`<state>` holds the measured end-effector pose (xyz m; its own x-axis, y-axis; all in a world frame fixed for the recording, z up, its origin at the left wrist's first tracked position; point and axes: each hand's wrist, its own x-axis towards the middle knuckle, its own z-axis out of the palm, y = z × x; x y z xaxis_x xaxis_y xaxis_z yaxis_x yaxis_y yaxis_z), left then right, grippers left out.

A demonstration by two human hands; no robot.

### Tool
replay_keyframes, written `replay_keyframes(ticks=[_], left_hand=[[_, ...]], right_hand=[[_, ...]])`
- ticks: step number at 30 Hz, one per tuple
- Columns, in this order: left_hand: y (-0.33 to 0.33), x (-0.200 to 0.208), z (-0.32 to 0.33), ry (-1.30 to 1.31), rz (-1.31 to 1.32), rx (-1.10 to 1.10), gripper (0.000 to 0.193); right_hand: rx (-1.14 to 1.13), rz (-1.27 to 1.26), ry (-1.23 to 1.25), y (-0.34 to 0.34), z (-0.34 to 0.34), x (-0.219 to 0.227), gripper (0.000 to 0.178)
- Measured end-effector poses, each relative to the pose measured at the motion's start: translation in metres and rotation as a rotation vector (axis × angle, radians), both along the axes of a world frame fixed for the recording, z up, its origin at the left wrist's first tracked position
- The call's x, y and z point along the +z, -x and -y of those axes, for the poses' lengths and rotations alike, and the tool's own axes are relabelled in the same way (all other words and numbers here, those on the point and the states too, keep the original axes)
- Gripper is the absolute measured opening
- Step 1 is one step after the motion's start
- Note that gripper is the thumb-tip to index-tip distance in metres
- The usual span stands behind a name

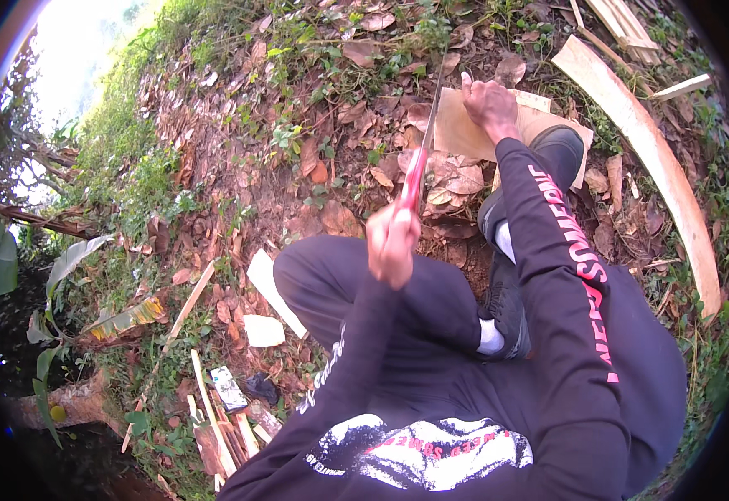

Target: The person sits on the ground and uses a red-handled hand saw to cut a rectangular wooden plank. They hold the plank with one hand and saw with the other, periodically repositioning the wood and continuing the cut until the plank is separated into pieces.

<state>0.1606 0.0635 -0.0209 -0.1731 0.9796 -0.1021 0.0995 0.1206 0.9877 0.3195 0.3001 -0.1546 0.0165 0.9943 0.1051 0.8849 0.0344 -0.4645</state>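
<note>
My left hand (393, 238) is wrapped round the red handle of a saw (433, 117). The narrow blade, seen nearly edge-on, points away from me and runs beside the left edge of a flat brown board (458, 134). On that board's top my right hand (491, 107) presses down, its thumb stretched out and the other fingers partly curled. My dark shoe (558, 154) rests on the board's right part. A paler piece shows at the board's far edge. Whether the blade touches the board I cannot tell.
A long curved plank (652, 142) lies at the right, with wooden strips (627, 29) at the far right. Pale offcuts (264, 331) lie left of my knee. Near a patterned phone-like object (228, 389) are several sticks (214, 426). Dry leaves and plants cover the sloping ground.
</note>
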Motion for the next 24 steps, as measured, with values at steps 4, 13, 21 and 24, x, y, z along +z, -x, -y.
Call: replay_keyframes(ticks=[4,13,21,24], left_hand=[[0.004,-0.001,0.062,0.062,0.206,0.032,0.03],[0.0,-0.015,-0.01,0.042,0.161,0.064,0.032],[0.007,0.002,0.063,-0.033,0.258,0.052,0.03],[0.016,0.007,0.073,-0.016,0.253,0.055,0.03]], right_hand=[[-0.008,-0.019,-0.005,-0.008,-0.003,-0.012,0.065],[0.018,-0.039,0.01,0.006,0.0,-0.001,0.062],[0.008,-0.056,-0.108,-0.009,-0.025,-0.031,0.065],[0.009,-0.036,-0.118,-0.002,-0.011,-0.026,0.064]])
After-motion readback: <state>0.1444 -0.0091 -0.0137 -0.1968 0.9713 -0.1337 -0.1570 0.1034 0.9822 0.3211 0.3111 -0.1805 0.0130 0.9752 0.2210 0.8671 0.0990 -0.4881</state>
